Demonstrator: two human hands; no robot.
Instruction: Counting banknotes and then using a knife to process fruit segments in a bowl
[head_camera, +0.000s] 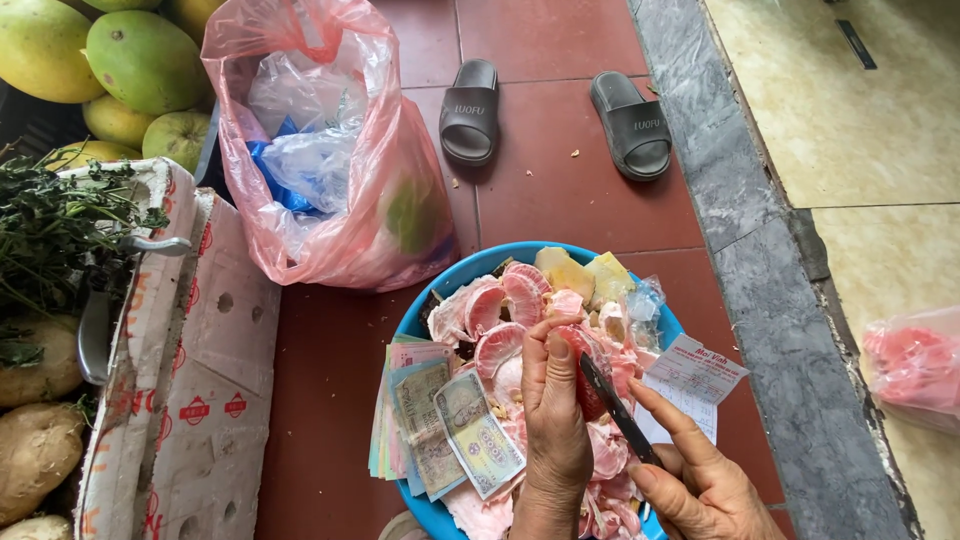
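- Left hand (555, 420) is gripping a pink pomelo segment (590, 375), fingers closed around it, over the blue basin (470, 270).
- Right hand (695, 480) is holding a dark knife (615, 405), fingers clamped on the handle; its long axis is running diagonally, tip pointing up-left, apparently touching the segment.
- Banknotes (440, 425) are lying on the basin's left rim.

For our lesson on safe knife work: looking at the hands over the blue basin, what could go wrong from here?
1. The right hand works a knife close against the left hand, which holds a pink fruit piece; a slip could cut the fingers.
2. Banknotes and a paper slip lie on the blue basin beside the wet peel, so juice may soak them.
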